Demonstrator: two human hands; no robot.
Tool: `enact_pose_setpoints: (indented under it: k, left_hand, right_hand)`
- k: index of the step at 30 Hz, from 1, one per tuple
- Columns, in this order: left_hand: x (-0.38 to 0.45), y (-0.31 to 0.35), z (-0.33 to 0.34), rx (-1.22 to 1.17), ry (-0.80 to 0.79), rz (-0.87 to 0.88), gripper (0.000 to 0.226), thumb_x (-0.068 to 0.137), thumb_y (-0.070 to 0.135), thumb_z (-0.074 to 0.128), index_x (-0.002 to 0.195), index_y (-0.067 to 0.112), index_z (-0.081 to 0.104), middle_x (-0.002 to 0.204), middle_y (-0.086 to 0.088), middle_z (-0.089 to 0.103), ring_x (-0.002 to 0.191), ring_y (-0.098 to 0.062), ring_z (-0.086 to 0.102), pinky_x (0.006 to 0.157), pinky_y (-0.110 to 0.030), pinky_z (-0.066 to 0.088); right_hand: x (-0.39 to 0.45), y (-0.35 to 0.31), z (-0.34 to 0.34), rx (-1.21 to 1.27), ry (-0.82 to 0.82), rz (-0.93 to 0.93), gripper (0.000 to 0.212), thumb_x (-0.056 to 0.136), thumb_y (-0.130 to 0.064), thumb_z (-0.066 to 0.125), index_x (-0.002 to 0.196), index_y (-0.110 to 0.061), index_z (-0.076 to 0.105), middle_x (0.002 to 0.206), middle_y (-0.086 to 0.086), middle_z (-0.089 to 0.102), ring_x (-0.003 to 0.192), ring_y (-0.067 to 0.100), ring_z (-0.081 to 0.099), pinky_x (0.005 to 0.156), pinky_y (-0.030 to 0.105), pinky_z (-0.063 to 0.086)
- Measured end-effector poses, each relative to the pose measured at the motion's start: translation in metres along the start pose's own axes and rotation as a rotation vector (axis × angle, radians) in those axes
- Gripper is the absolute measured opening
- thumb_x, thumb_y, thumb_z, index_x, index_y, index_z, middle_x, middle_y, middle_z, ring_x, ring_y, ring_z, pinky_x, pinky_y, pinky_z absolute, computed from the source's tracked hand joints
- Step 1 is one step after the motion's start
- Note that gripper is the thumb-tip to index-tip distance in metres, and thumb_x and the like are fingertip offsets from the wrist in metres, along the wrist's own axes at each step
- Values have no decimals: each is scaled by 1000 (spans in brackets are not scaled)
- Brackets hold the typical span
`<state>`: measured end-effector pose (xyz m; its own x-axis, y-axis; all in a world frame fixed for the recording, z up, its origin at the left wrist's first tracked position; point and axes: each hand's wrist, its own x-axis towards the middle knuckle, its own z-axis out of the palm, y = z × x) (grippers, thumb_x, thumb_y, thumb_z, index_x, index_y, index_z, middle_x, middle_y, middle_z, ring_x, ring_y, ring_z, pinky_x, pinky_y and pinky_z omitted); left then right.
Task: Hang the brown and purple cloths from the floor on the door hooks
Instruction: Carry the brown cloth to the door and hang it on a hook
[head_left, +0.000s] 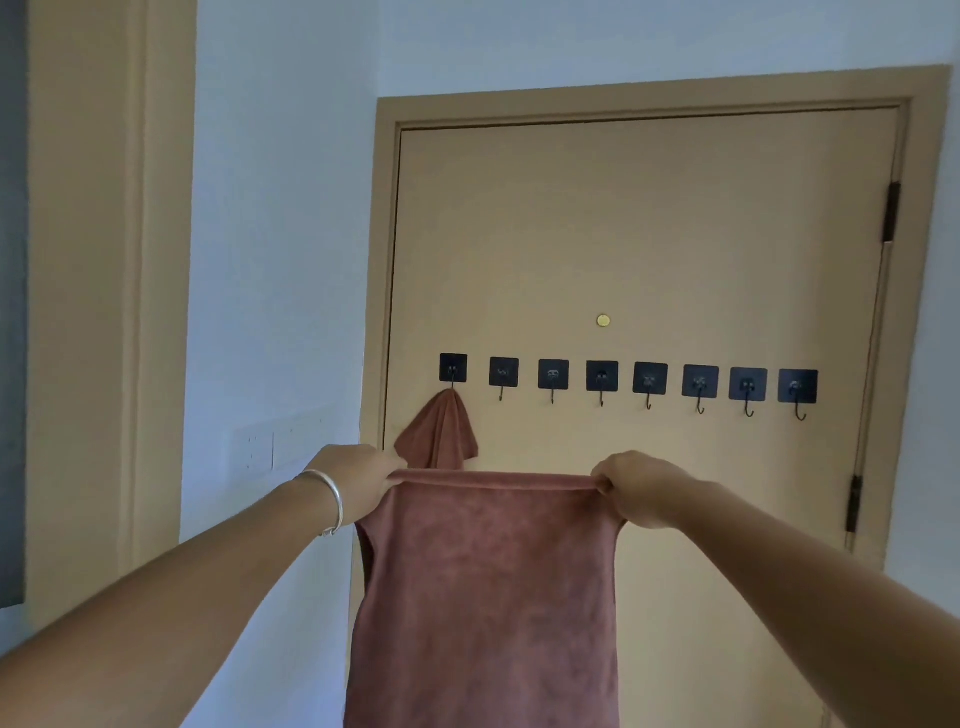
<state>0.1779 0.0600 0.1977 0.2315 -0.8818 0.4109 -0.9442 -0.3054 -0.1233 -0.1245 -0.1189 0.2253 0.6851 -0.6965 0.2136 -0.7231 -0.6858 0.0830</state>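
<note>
I hold a brown cloth (488, 597) stretched out in front of the tan door (649, 234). My left hand (358, 480) pinches its top left corner and my right hand (641, 486) pinches its top right corner. The cloth hangs down out of the frame's bottom. Behind it, another brown cloth (439, 434) hangs by a corner from the leftmost hook (453, 370). A row of several black adhesive hooks (649, 382) runs across the door just above my hands; the others are bare. No purple cloth is in view.
A brass peephole (603, 320) sits above the hooks. Black hinges (891, 210) line the door's right edge. White wall with a switch plate (260, 449) lies to the left, beside another tan frame (135, 286).
</note>
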Motion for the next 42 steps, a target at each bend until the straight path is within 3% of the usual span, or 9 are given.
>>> enact_pose_setpoints:
  k: [14,19,21,24,29,32,35,38,42]
  left_hand:
    - [140,-58,62,-394,317,154,34,92,12,44,96,35,69,82,11,68,75,-10,61,70,-27,51]
    - [178,-62,91,-361,399,229,48,84,-1,43,116,32,52,120,18,53,79,-12,58,66,-17,44]
    - [196,-60,98,-380,382,225,49,84,7,53,127,30,53,137,17,40,102,-19,60,83,-32,51]
    - [215,-54,102,-528,245,180,39,74,41,53,108,61,54,109,27,58,100,-6,58,84,-28,46]
    - [255,-64,110,-210,311,332,29,61,10,63,81,31,61,95,26,59,86,-10,57,63,-22,43]
    - [284,-62,114,-126,256,368,30,85,19,58,103,43,62,120,18,53,109,-7,50,83,-23,42]
    - [306,-46,116,-304,265,256,10,91,50,52,87,56,58,94,21,58,93,-2,56,83,-20,43]
    - [331,-41,121,-19,357,253,45,77,76,48,92,38,67,87,14,66,81,-2,61,80,-25,47]
    - [352,-29,123,-20,221,90,40,92,37,54,131,32,50,120,4,59,102,-19,59,82,-33,47]
  right_hand:
    - [128,-17,16,257,443,119,45,71,5,38,78,-30,65,89,-11,58,84,12,54,69,27,48]
    - [162,-8,30,39,466,4,26,77,-1,46,85,-23,57,93,-8,55,84,17,50,68,31,44]
    - [176,-7,35,-18,467,-32,24,77,0,44,84,-23,44,91,-6,49,80,20,45,63,33,39]
    - [197,4,40,-60,457,-109,31,72,7,42,82,-22,35,90,-4,44,78,21,42,62,35,37]
    - [234,30,39,129,432,-230,40,53,17,40,63,-22,41,83,-9,53,78,13,46,60,28,34]
    - [262,45,39,24,442,-265,55,71,14,46,92,-32,68,112,-17,57,102,5,50,78,23,43]
    - [289,52,43,-97,405,-263,65,83,6,44,128,-39,54,126,-12,49,112,13,49,79,28,47]
    - [313,49,45,-195,369,-234,64,88,-2,43,141,-38,36,121,-2,45,105,22,49,68,32,43]
    - [340,39,49,-232,355,-150,60,92,-10,43,146,-31,27,120,4,41,101,26,51,64,33,35]
